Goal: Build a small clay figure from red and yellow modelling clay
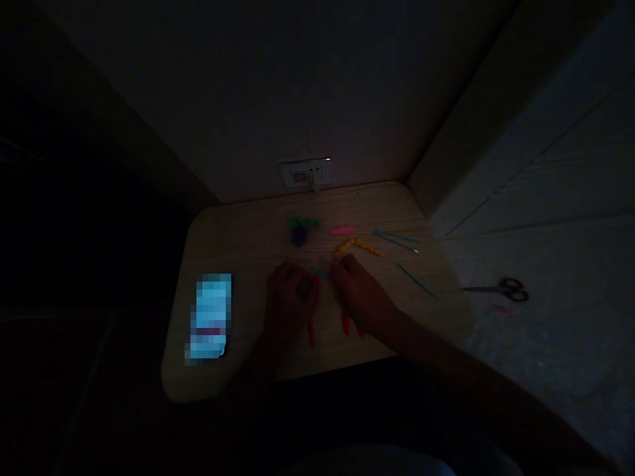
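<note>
In dim light, my left hand [290, 297] is closed, its fingers curled by a red piece. My right hand [360, 284] is closed too, with thumb and fingers pinched together. A short thin blue strip [321, 272] spans the gap between my fingertips, its ends hidden in them. A long red piece [312, 332] sticks out below my left hand. Two more red pieces, one of them a slim red piece [346, 322], show below my right hand, partly covered by it. Just beyond my right fingers lies an orange, bumpy, bent strand [358, 243].
Behind my hands lie a green piece [303, 221], a dark purple clump [299, 236] and a pink piece [342, 230]. Thin blue sticks [417, 280] rest at right. A lit phone [211, 314] is at left. Scissors [510, 289] lie beyond the table's [248, 231] right edge.
</note>
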`<action>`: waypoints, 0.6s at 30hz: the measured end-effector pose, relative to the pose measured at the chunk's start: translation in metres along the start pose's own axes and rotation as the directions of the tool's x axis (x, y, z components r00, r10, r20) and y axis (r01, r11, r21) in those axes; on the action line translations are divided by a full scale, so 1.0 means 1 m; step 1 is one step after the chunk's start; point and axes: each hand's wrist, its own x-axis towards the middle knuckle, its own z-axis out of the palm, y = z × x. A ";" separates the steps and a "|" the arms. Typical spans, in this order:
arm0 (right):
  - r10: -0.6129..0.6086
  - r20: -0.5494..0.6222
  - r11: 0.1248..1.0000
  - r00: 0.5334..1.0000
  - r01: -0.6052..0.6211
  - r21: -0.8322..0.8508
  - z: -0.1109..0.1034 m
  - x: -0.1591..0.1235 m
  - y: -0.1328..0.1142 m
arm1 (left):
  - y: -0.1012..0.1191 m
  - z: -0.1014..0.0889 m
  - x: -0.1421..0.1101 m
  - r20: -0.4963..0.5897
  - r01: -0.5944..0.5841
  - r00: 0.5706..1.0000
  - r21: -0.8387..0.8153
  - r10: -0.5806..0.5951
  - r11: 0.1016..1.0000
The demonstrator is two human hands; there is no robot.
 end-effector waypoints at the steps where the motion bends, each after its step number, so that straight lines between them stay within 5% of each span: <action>1: 0.003 -0.003 1.000 1.000 -0.003 -0.006 0.000 0.000 0.000 | 0.001 0.000 0.000 -0.001 0.002 1.000 -0.005 -0.002 1.000; 8: -0.012 0.021 0.999 1.000 0.012 -0.046 0.010 0.001 0.004 | 0.001 -0.001 0.001 0.007 0.003 1.000 0.000 -0.003 1.000; 18: 0.010 0.029 1.000 1.000 -0.010 -0.015 -0.001 0.000 -0.001 | -0.001 0.000 -0.003 -0.015 -0.025 1.000 0.012 0.025 1.000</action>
